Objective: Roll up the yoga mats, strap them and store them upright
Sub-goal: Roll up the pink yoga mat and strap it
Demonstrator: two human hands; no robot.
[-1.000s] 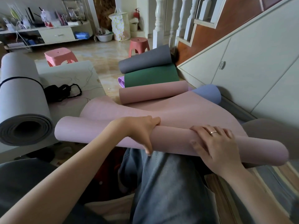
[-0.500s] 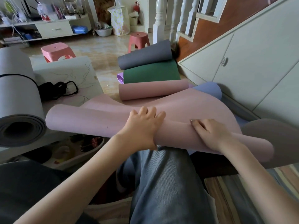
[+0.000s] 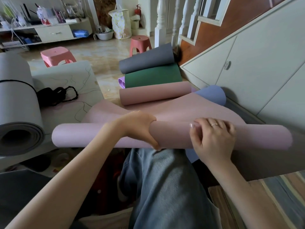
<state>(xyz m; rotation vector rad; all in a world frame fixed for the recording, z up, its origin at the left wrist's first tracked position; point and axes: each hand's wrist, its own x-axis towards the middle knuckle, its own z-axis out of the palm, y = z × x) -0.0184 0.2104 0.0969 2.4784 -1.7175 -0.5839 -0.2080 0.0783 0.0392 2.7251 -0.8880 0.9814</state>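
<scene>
A pink yoga mat [image 3: 173,136] lies partly rolled across my lap, its loose end spreading away over the floor. My left hand [image 3: 140,126] wraps the roll near its middle, thumb underneath. My right hand [image 3: 212,139], wearing a ring, grips the roll further right with fingers curled over the top. Behind it lie a rolled pink mat [image 3: 155,93], a green mat [image 3: 151,76], a grey mat [image 3: 146,61], a purple mat [image 3: 121,82] and a blue mat [image 3: 212,95]. A black strap [image 3: 56,95] lies on the low surface at left.
A thick grey rolled mat [image 3: 18,113] sits at the left on a pale low surface [image 3: 66,75]. Two pink stools [image 3: 56,55] [image 3: 140,43] stand on the floor. White cabinet panels [image 3: 247,63] under the staircase run along the right.
The roll has turned and shifted right across my lap. My left hand moved from flat on top to gripping around it; my right hand came back over the top.
</scene>
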